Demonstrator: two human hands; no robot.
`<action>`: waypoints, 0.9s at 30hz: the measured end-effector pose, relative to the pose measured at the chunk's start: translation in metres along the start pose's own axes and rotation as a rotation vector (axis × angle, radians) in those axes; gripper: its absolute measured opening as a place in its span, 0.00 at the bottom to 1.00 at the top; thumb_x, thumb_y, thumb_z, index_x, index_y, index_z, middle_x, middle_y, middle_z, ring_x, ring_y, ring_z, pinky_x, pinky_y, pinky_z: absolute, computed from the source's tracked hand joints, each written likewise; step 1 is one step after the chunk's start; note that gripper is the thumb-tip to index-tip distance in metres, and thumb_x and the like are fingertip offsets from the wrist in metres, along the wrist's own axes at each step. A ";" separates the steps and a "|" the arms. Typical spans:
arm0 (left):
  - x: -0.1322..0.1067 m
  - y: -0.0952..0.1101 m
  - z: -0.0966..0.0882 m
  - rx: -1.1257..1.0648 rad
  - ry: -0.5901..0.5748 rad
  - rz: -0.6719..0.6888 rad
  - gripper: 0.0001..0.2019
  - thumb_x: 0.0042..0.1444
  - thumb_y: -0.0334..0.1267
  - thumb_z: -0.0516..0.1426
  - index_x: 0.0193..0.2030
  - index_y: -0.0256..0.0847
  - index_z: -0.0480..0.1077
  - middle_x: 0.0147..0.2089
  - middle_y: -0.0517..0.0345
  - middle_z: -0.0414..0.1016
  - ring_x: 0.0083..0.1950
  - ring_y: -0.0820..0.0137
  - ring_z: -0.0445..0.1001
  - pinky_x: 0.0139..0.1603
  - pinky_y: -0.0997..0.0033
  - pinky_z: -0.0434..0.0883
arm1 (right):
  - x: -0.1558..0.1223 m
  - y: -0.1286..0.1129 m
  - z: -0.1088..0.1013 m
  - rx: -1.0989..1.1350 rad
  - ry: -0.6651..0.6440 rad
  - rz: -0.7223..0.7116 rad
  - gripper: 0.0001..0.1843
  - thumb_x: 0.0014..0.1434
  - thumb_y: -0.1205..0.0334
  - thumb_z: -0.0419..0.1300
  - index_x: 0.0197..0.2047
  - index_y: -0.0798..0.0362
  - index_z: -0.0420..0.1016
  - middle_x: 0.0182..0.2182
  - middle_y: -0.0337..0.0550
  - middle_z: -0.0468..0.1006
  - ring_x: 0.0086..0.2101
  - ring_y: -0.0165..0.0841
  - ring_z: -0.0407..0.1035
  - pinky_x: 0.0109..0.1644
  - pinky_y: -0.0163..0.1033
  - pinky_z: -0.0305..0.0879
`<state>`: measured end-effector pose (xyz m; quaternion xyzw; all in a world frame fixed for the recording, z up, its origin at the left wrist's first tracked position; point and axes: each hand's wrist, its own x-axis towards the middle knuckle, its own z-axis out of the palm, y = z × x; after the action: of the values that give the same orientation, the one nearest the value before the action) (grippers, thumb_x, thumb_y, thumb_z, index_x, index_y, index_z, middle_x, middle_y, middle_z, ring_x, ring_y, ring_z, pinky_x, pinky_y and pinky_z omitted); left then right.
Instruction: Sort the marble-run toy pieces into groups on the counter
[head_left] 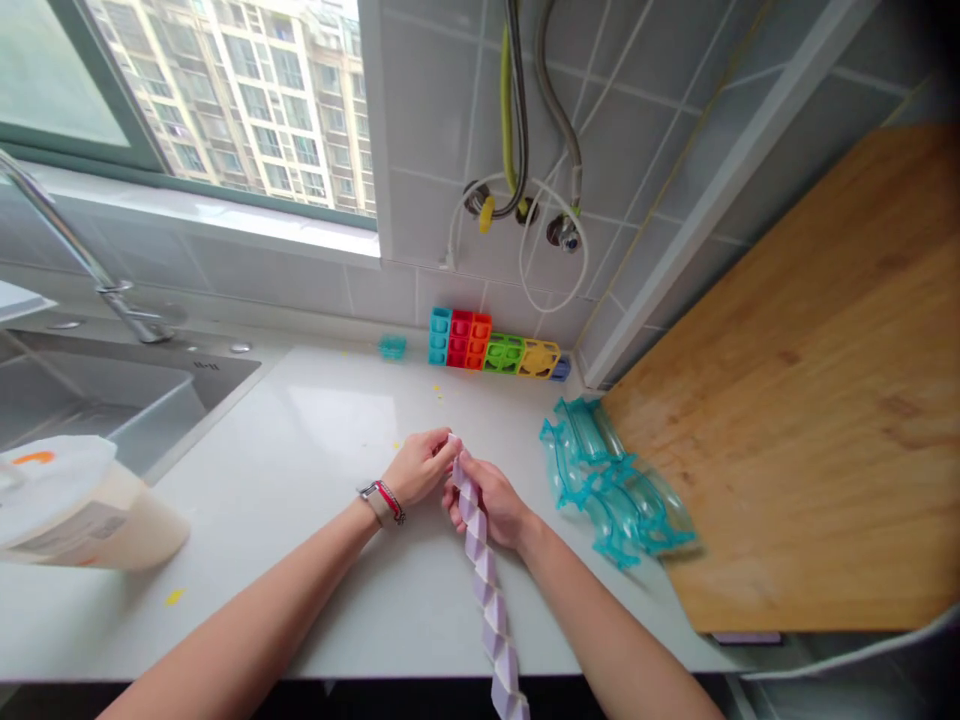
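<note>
Both my hands meet over the white countertop (322, 420) at the top end of a long pale-lilac folded paper chain (487, 590). My left hand (420, 468), with a bracelet at the wrist, has its fingers closed in a pinch on the chain's upper tip. My right hand (491, 500) is curled round the chain just below. The zigzag chain runs down toward me, past the counter's front edge, and leaves the picture at the bottom.
A teal clear plastic tray piece (611, 485) lies right of my hands, beside a large wooden board (810, 400). Coloured block frames (491, 345) stand against the tiled wall. A sink (90, 400) with a tap is at the left, a white container (75, 500) in front of it.
</note>
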<state>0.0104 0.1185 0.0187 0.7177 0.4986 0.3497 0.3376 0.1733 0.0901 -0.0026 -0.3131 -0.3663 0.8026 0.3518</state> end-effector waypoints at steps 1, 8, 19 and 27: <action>0.000 0.000 -0.001 0.012 0.001 0.008 0.21 0.67 0.50 0.49 0.25 0.41 0.58 0.21 0.67 0.60 0.24 0.74 0.58 0.27 0.73 0.55 | 0.000 0.001 0.000 -0.015 0.000 -0.003 0.28 0.63 0.37 0.59 0.47 0.56 0.72 0.25 0.40 0.78 0.17 0.29 0.69 0.18 0.32 0.68; 0.001 -0.002 -0.006 -0.006 -0.052 0.021 0.27 0.67 0.55 0.47 0.20 0.41 0.59 0.18 0.66 0.57 0.23 0.74 0.55 0.27 0.71 0.51 | -0.002 0.003 0.002 -0.145 0.058 -0.050 0.29 0.59 0.36 0.63 0.49 0.54 0.72 0.22 0.35 0.75 0.16 0.28 0.68 0.17 0.31 0.65; -0.003 0.004 -0.002 -0.196 -0.082 0.029 0.27 0.67 0.56 0.47 0.21 0.42 0.61 0.19 0.63 0.63 0.23 0.73 0.58 0.27 0.72 0.56 | -0.007 -0.009 0.002 0.106 -0.118 0.140 0.29 0.64 0.33 0.54 0.41 0.54 0.73 0.20 0.35 0.73 0.17 0.28 0.66 0.18 0.31 0.62; -0.001 0.001 -0.001 -0.307 -0.089 -0.073 0.29 0.64 0.60 0.49 0.19 0.41 0.60 0.17 0.64 0.61 0.22 0.74 0.57 0.26 0.72 0.56 | -0.008 -0.004 0.010 0.007 0.009 -0.011 0.26 0.60 0.37 0.62 0.40 0.55 0.72 0.22 0.36 0.75 0.16 0.26 0.65 0.18 0.31 0.65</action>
<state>0.0101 0.1171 0.0197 0.6539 0.4495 0.3773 0.4775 0.1711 0.0819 0.0079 -0.3134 -0.3634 0.8005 0.3590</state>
